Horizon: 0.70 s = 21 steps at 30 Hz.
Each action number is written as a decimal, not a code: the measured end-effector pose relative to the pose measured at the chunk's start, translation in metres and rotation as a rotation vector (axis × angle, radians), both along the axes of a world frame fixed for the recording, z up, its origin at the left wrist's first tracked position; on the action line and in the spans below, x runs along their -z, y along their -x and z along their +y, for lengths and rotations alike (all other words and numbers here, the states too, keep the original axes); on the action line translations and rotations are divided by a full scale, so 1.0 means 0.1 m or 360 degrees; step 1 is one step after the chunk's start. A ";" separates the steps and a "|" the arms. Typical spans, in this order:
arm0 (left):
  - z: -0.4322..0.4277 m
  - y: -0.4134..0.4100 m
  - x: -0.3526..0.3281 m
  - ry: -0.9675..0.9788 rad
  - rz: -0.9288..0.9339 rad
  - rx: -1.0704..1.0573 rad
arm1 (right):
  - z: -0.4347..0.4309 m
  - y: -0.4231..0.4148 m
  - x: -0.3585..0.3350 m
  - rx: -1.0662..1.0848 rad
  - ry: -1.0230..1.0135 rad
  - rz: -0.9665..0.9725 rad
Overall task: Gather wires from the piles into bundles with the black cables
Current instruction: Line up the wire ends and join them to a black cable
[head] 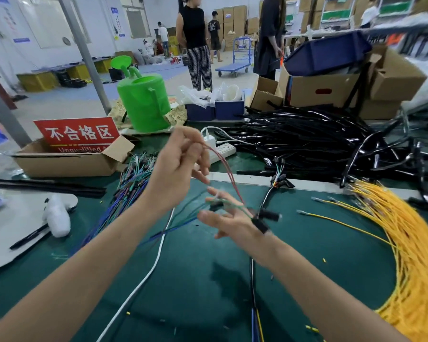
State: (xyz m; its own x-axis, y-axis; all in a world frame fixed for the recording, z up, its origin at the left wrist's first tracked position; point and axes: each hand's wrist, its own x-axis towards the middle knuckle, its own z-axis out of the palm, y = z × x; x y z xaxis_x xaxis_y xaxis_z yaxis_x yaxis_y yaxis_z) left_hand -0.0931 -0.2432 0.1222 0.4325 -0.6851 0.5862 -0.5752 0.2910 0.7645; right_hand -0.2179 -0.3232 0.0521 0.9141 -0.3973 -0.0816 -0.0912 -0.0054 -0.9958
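Right hand (232, 219), grasp unclear, left hand (181, 161) pinching red wire (229, 174), bare green mat (195, 280) beside yellow wires (405, 243)

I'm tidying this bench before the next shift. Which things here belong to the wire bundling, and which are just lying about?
In the job: left hand pinching a red wire; right hand with a black cable; yellow wires; coloured wires; pile of black cables.

Lying about: green watering can; red sign; power strip; white bottle.
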 end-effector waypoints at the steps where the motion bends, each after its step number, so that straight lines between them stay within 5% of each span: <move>1: -0.03 0.01 0.05 -0.0098 -0.0064 -0.0009 | 0.03 -0.01 -0.03 -0.0091 -0.0224 -0.0094; 5: 0.00 -0.08 0.22 -0.0411 -0.0055 -0.0129 | -0.07 0.16 -0.12 -0.0048 -0.0759 -0.0284; 11: 0.12 0.11 0.57 -0.1133 0.0357 0.0213 | -0.52 0.32 -0.24 0.0589 -0.0930 -0.0468; 18: 0.49 -0.07 0.62 -0.1121 0.0167 0.0433 | -1.31 0.74 -0.64 0.0943 -0.0672 -0.0450; 21: 0.49 0.00 0.65 -0.1207 0.0321 0.0630 | -1.66 0.82 -0.95 0.0926 -0.0705 -0.0734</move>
State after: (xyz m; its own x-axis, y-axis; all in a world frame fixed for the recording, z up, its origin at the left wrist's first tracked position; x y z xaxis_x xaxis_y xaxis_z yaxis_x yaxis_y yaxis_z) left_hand -0.0927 -0.1939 0.0568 0.1270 -0.9806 -0.1496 -0.3729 -0.1870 0.9088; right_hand -0.3000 -0.4893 0.1467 0.5554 -0.8315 -0.0107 0.4546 0.3144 -0.8334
